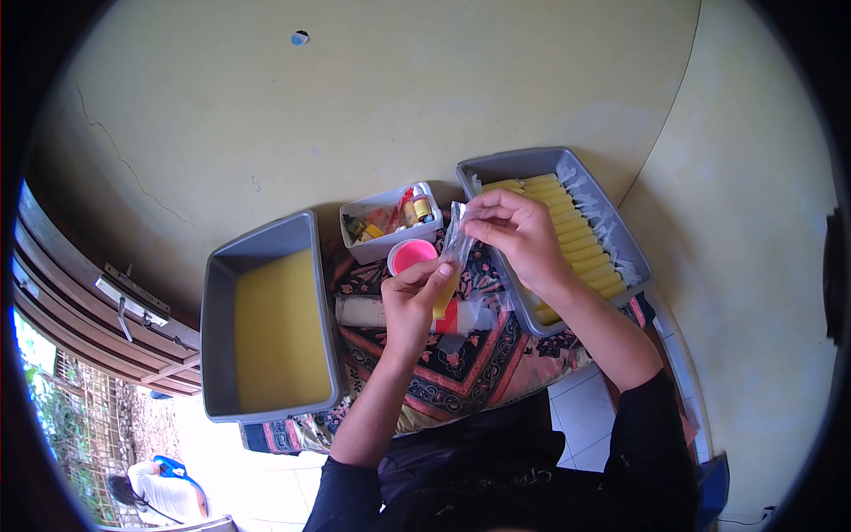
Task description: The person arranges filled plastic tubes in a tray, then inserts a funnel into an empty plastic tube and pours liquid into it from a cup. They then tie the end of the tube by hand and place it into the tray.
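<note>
Between my two hands hangs a narrow clear plastic bag (456,245), its lower part filled with yellow liquid. My left hand (410,301) is closed around the bag's middle, thumb on top. My right hand (521,232) pinches its upper end, where the plastic is bunched. Just behind my left hand stands a pink cup (412,255). Below the bag lies a pack of clear plastic bags (362,310) with a red band. Under my right forearm is a grey tub (631,232) with rows of filled yellow bags (581,239).
On the left stands another grey tub (330,355) of yellow liquid. A white box (372,253) with small bottles sits at the back against the wall. Patterned cloth (461,377) covers the table. Beyond the open door at lower left, a person (164,492) is outside.
</note>
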The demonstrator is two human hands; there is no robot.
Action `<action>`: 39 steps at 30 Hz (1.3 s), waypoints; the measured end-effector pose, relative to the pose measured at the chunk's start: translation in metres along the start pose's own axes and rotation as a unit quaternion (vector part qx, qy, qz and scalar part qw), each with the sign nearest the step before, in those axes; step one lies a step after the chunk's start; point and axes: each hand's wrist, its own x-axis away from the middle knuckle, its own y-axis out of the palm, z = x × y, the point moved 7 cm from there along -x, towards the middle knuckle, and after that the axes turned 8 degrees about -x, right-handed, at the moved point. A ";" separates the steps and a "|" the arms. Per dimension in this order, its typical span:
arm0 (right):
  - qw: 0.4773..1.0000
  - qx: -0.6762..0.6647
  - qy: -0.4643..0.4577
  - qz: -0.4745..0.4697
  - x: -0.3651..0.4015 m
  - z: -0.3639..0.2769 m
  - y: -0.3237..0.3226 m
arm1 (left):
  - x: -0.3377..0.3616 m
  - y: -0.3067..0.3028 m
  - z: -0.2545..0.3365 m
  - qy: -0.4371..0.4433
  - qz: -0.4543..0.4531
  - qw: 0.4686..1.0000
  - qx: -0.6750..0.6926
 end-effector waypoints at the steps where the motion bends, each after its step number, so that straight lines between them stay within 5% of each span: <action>1: 1.000 -0.003 0.000 -0.009 -0.002 0.001 0.001 | 0.000 0.000 0.001 0.000 0.000 1.000 0.000; 12: 0.998 -0.034 0.020 -0.047 -0.008 -0.016 0.010 | -0.013 0.004 0.003 0.011 -0.063 0.994 0.089; 22: 0.998 0.066 0.003 -0.011 -0.004 0.010 0.007 | 0.001 0.015 -0.036 0.002 -0.077 0.997 0.028; 29: 0.987 0.157 0.024 -0.031 -0.004 0.068 0.009 | 0.028 0.008 -0.087 -0.162 -0.027 0.981 0.108; 39: 0.962 0.254 0.076 -0.067 -0.012 0.106 0.013 | 0.037 0.005 -0.105 -0.192 -0.016 0.972 0.136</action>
